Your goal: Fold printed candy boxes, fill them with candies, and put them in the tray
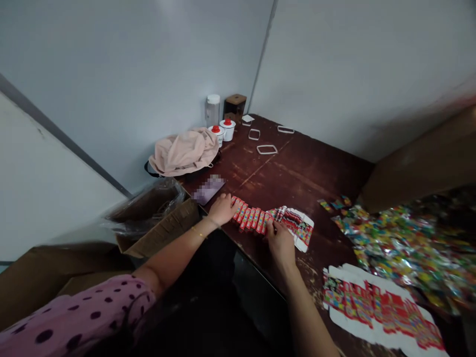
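A slanted row of small red printed boxes (251, 218) stands close together along the near edge of the dark brown table (297, 173). My left hand (222, 209) is closed at the row's left end, its fingertips on the end boxes. At the right end, my right hand (279, 240) pinches a box between thumb and fingers; part of that box is hidden. Just behind the right hand lies a fanned stack of flat printed cartons (305, 233), in red and white.
Shiny candy packets (405, 258) heap at the right, near more flat cartons (383, 310). A phone-like purple object (208, 190), a pink cloth bag (184, 151), white mugs (227, 130), a jug (213, 110) and rubber-band-like loops (267, 152) sit farther back. An open cardboard box (159, 228) stands left.
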Available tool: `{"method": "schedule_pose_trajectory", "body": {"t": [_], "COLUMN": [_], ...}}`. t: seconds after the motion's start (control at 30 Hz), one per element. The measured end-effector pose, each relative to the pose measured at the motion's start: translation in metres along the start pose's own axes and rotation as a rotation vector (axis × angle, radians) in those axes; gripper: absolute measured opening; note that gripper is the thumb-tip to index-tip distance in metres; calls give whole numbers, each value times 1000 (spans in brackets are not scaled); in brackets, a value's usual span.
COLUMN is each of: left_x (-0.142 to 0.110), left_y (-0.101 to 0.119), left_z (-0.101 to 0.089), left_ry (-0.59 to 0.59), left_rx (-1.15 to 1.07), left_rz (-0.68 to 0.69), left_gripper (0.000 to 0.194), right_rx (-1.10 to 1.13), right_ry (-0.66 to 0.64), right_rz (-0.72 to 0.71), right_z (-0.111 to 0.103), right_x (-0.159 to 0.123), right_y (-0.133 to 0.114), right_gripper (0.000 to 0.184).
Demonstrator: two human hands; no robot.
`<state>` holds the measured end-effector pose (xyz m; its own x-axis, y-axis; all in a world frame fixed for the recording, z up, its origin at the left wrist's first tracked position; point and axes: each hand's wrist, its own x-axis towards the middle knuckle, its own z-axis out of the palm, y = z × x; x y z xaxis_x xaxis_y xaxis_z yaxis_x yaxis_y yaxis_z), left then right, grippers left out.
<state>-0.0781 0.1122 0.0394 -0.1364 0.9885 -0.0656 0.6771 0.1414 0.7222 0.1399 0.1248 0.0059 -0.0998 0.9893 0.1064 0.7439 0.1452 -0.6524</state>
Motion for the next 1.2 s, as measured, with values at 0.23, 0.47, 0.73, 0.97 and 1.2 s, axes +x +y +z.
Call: {"method": "schedule_pose_trajectory", "body": {"t": [0.23,0.47,0.73,0.97,1.2], "left_x": [-15,-63,-73,-80,-93], "left_y": [-35,-55,-30,-24,64], "left_z": [10,49,31,34,66], "left_ry": [94,207,16,-74,-193], "left_rx": [-198,-359,-184,-137,-175], "left_rz": [234,199,166,126,373], "left_gripper": [41,59,33,40,38], "right_rx": [91,223,-3,99,68], "right_ry": [124,226,135,114,492], "right_rz": [-58,-125,92,236,250], "right_z": [2,30,-7,-20,-109], "right_x": [-29,-64,-77,-91,-159], "right_y": [-3,10,-8,-9,6], "right_gripper": [47,44,54,34,38]}}
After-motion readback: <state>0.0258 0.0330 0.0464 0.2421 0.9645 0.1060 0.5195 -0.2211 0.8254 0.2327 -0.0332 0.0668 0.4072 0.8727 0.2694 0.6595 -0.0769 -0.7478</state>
